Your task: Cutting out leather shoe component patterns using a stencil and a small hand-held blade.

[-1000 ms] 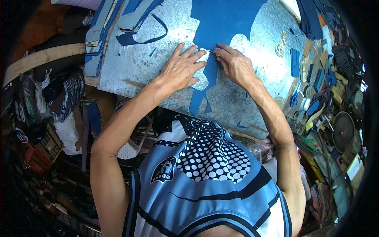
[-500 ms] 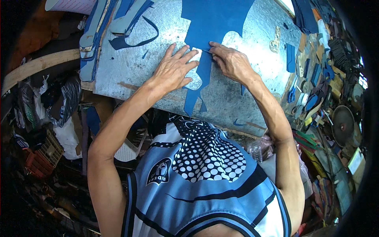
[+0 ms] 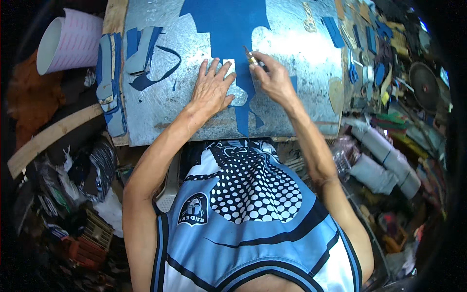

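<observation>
A blue sheet of material point(image 3: 228, 29) with cut, stepped edges lies on a worn metal-topped table point(image 3: 189, 44). My left hand point(image 3: 210, 88) rests flat on it with fingers apart, and its fingertips press on a pale flat piece point(image 3: 237, 95) with a rounded end, which looks like a template. Just right of that piece, my right hand point(image 3: 276, 80) is closed around a small knife point(image 3: 251, 59) with a brass-coloured collar. Its thin tip points away from me over the blue sheet. A narrow blue strip point(image 3: 242, 121) hangs toward the near table edge.
Blue and grey cut pieces point(image 3: 141, 51) and a stacked bundle point(image 3: 111, 82) lie at the left. A pink-and-white roll point(image 3: 73, 41) stands beyond them. To the right are a tan rounded pattern point(image 3: 335, 95), blue-handled scissors point(image 3: 353, 73) and scattered scraps. Wrapped rolls point(image 3: 384, 155) lie below.
The view has shifted, so the table appears lower and further left. My right hand has tipped the knife up, showing its collar and tip. My left hand still presses the pale piece.
</observation>
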Action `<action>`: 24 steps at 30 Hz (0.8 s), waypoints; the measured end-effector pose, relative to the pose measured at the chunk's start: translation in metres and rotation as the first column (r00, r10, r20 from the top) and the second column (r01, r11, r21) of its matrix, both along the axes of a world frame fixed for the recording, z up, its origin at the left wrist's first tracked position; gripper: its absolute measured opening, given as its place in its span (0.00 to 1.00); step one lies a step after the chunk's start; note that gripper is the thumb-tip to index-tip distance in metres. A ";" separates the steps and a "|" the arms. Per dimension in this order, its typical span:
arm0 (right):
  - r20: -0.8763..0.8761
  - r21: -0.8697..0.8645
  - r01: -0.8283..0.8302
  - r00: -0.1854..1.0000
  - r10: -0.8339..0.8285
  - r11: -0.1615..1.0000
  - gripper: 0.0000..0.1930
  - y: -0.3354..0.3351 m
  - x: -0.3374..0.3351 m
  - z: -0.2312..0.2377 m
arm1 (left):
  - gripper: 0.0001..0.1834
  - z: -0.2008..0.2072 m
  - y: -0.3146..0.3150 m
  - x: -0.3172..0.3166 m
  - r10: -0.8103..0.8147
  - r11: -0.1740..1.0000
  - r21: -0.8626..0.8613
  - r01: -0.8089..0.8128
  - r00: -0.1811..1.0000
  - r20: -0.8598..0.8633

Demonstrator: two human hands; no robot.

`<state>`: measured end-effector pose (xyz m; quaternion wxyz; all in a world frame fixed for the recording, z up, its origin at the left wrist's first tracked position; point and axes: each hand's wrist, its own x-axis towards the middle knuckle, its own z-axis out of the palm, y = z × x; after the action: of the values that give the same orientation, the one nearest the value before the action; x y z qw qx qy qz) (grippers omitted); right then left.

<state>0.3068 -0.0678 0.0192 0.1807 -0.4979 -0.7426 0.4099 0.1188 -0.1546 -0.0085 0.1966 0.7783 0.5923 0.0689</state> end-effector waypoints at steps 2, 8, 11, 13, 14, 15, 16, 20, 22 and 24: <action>-0.009 0.016 0.133 0.991 -0.133 0.991 0.18 -0.026 -0.013 -0.007 | 0.33 0.004 0.004 -0.003 -0.046 0.999 0.022 0.046 0.999 -0.016; 0.089 0.213 0.224 0.965 -0.247 0.951 0.15 -0.050 -0.034 -0.027 | 0.38 -0.005 0.009 -0.013 -0.137 0.990 0.041 0.136 0.991 0.010; 0.128 0.265 0.191 0.965 -0.230 0.945 0.15 -0.051 -0.038 -0.029 | 0.39 -0.006 0.009 -0.016 -0.160 0.987 0.032 0.160 0.987 -0.007; 0.145 0.275 0.183 0.963 -0.229 0.944 0.14 -0.051 -0.038 -0.030 | 0.40 -0.009 0.008 -0.015 -0.160 0.986 0.037 0.160 0.987 0.000; 0.147 0.276 0.185 0.962 -0.231 0.943 0.14 -0.051 -0.038 -0.030 | 0.40 -0.009 0.008 -0.015 -0.162 0.986 0.040 0.161 0.987 0.003; 0.158 0.280 0.174 0.962 -0.224 0.944 0.15 -0.051 -0.038 -0.030 | 0.40 -0.010 0.008 -0.015 -0.163 0.986 0.042 0.163 0.987 0.005; 0.168 0.283 0.164 0.961 -0.217 0.945 0.15 -0.051 -0.039 -0.031 | 0.41 -0.010 0.009 -0.015 -0.163 0.986 0.038 0.163 0.987 0.000; 0.194 0.302 0.166 0.953 -0.231 0.939 0.15 -0.053 -0.043 -0.028 | 0.41 -0.010 0.008 -0.015 -0.164 0.985 0.043 0.165 0.986 -0.006; 0.249 0.292 0.134 0.946 -0.210 0.947 0.14 -0.052 -0.046 -0.025 | 0.41 -0.011 0.007 -0.015 -0.163 0.986 0.038 0.163 0.987 -0.005; 0.244 0.283 0.115 0.951 -0.187 0.952 0.14 -0.048 -0.044 -0.026 | 0.41 -0.010 0.010 -0.015 -0.158 0.986 0.044 0.158 0.987 -0.009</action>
<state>0.2628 -0.1157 -0.0066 0.1747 -0.5757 -0.7678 0.2203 0.1034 -0.1443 -0.0188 0.1824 0.8272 0.5276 0.0640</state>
